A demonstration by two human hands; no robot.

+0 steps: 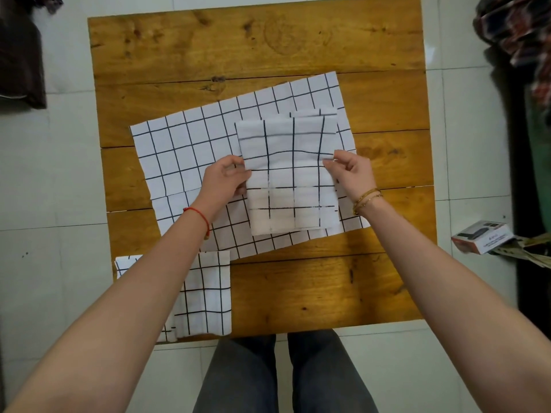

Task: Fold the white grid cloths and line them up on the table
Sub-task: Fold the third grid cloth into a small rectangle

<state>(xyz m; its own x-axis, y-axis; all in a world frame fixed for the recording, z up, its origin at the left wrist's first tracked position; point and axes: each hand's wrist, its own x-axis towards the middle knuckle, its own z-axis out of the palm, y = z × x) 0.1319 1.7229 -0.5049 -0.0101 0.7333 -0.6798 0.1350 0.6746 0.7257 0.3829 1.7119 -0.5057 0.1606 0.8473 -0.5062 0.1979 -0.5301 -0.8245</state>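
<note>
A folded white grid cloth (290, 174) is held between both hands above the table's middle. My left hand (225, 177) pinches its left edge and my right hand (350, 171) pinches its right edge. Under it, an unfolded white grid cloth (190, 156) lies flat and slightly askew across the wooden table (268, 46). Another folded grid cloth (208, 293) rests at the table's near left corner, partly hidden by my left forearm.
The table stands on a pale tiled floor. A small cardboard box (483, 236) lies on the floor to the right, with patterned fabric (518, 28) at the upper right. Dark cloth (21, 55) hangs at the upper left. My legs show below the near edge.
</note>
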